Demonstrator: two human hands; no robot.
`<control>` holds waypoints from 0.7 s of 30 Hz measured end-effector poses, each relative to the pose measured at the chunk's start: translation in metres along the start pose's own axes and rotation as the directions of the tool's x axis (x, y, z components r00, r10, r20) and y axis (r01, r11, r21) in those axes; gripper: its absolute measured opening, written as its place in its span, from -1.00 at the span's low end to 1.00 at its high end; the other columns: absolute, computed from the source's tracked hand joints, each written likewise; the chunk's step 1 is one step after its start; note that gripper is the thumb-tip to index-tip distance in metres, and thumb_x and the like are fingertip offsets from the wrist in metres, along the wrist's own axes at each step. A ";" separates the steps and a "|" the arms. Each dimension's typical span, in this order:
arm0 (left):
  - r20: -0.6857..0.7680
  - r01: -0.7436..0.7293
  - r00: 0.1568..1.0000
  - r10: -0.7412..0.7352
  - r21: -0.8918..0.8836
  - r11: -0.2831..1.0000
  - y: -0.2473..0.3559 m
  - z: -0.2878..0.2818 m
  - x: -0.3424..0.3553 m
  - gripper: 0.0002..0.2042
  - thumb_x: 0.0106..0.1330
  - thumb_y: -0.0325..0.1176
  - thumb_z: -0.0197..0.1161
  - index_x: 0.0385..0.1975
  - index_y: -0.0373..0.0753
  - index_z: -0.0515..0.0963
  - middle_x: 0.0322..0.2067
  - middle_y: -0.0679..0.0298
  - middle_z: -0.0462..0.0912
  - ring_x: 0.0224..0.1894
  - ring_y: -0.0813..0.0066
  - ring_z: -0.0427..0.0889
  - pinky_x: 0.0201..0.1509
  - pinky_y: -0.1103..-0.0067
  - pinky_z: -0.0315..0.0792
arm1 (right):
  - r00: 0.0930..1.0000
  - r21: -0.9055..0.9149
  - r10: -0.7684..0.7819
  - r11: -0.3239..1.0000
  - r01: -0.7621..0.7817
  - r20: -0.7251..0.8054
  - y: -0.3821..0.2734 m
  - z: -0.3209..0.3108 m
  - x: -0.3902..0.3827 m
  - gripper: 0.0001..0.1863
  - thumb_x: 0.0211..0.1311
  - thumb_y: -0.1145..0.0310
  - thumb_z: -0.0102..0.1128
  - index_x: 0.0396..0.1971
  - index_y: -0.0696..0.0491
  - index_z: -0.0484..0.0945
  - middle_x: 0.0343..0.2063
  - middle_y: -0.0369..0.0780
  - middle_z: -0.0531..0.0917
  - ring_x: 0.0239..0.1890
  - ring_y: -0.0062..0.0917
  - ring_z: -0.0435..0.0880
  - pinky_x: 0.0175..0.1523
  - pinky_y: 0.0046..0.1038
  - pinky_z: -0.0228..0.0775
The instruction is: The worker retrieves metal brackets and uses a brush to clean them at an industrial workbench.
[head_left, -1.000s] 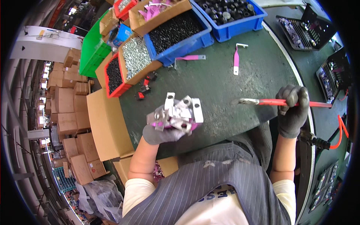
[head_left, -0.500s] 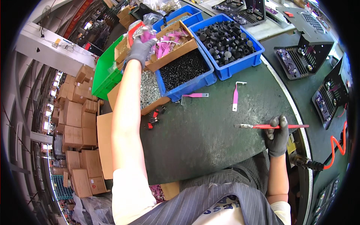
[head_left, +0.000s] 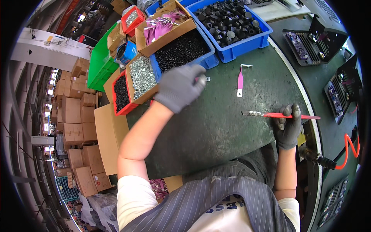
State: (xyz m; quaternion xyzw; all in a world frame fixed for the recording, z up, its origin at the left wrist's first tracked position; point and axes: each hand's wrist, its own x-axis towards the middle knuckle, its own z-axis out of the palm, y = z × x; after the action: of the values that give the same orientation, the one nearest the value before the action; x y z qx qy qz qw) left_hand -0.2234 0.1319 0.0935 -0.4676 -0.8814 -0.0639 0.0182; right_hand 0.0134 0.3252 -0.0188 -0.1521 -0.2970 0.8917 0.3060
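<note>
My left hand (head_left: 181, 88), in a dark grey glove, is over the table just in front of the black-screw bin. Its thumb and fingers close around a pink metal strip, whose silver holed end (head_left: 208, 79) shows past the fingertips; the rest is hidden. My right hand (head_left: 288, 125), also gloved, grips a brush (head_left: 272, 115) by its red handle. The brush lies crosswise, its worn, pale tip pointing left. Between the hands, a second pink strip (head_left: 240, 82) with a bent silver end rests on the green table.
Blue bins hold black rubber caps (head_left: 228, 23) and black screws (head_left: 181, 50). A cardboard box (head_left: 170, 36) of pink strips stands over them, beside a box of silver screws (head_left: 142, 75) and a red bin of black screws (head_left: 121, 92). Black housings (head_left: 315, 44) lie right, near a power screwdriver (head_left: 315, 158).
My left hand has come back from the boxes at the back left to the pink strip on the table. My right hand still holds the brush. The view has shifted slightly.
</note>
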 end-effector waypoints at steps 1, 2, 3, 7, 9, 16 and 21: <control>0.103 0.064 0.992 -0.074 0.094 0.993 0.010 0.012 -0.007 -0.69 0.19 -0.09 0.06 -0.15 -0.08 0.48 -0.40 0.08 0.58 -0.29 0.18 0.57 -0.24 0.38 0.44 | 1.000 -0.008 -0.012 1.000 0.012 0.005 -0.001 0.002 -0.001 -0.66 0.29 0.15 -0.17 -0.59 0.05 0.30 -0.77 -0.30 0.29 -0.79 -0.69 0.15 -0.65 -0.64 0.03; 0.101 0.075 0.991 -0.084 0.093 0.993 0.010 0.019 -0.008 -0.69 0.19 -0.09 0.06 -0.15 -0.08 0.48 -0.40 0.08 0.58 -0.29 0.18 0.57 -0.24 0.38 0.44 | 0.999 -0.002 0.005 1.000 -0.005 0.040 -0.002 0.002 0.000 -0.67 0.29 0.16 -0.17 -0.59 0.06 0.31 -0.76 -0.30 0.29 -0.79 -0.68 0.14 -0.66 -0.64 0.03; 0.184 0.191 0.960 -0.213 0.129 0.973 0.006 0.029 -0.006 -0.68 0.19 -0.07 0.05 -0.14 -0.09 0.47 -0.38 0.08 0.58 -0.28 0.17 0.57 -0.24 0.36 0.44 | 0.999 -0.007 0.012 1.000 -0.012 0.041 -0.001 0.002 0.000 -0.67 0.29 0.16 -0.17 -0.59 0.06 0.31 -0.76 -0.30 0.29 -0.79 -0.68 0.14 -0.66 -0.64 0.03; 0.058 0.257 0.963 -0.263 0.098 0.961 -0.002 0.059 -0.023 -0.67 0.18 -0.04 0.05 -0.17 -0.10 0.46 -0.37 0.12 0.57 -0.28 0.18 0.58 -0.22 0.35 0.44 | 0.999 0.028 0.020 0.999 -0.021 0.044 0.000 0.001 -0.001 -0.68 0.29 0.16 -0.15 -0.56 0.07 0.33 -0.75 -0.29 0.31 -0.78 -0.68 0.15 -0.66 -0.64 0.03; 0.052 0.216 0.974 -0.219 0.047 0.975 0.001 0.058 -0.036 -0.66 0.18 0.00 0.04 -0.28 -0.13 0.52 -0.37 0.14 0.54 -0.28 0.19 0.55 -0.19 0.33 0.41 | 1.000 0.053 0.001 0.999 -0.002 0.020 0.000 -0.001 0.000 -0.68 0.29 0.16 -0.15 -0.55 0.08 0.34 -0.75 -0.29 0.31 -0.78 -0.68 0.14 -0.66 -0.64 0.02; 0.294 0.063 0.955 0.035 -0.316 0.947 0.003 0.036 -0.094 -0.61 0.17 0.04 0.07 -0.54 -0.20 0.57 -0.52 0.20 0.52 -0.36 0.22 0.50 -0.25 0.39 0.37 | 0.999 0.038 0.005 0.999 -0.007 0.051 -0.004 0.000 -0.001 -0.67 0.29 0.15 -0.14 -0.56 0.07 0.36 -0.75 -0.29 0.32 -0.78 -0.67 0.14 -0.65 -0.65 0.02; 0.029 0.469 0.883 -0.469 -0.126 0.874 -0.009 0.050 -0.077 -0.61 0.10 0.09 0.15 -0.37 -0.14 0.55 -0.36 0.19 0.55 -0.33 0.21 0.55 -0.26 0.36 0.40 | 1.000 0.018 0.010 1.000 -0.010 0.011 -0.001 -0.001 -0.002 -0.65 0.28 0.13 -0.13 -0.56 0.07 0.37 -0.75 -0.28 0.34 -0.77 -0.67 0.15 -0.67 -0.65 0.00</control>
State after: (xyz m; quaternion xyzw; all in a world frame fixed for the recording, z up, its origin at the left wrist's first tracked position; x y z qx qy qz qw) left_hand -0.1857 0.0700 0.0359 -0.2402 -0.9624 -0.1237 -0.0268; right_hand 0.0154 0.3251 -0.0192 -0.1460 -0.2897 0.8966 0.3014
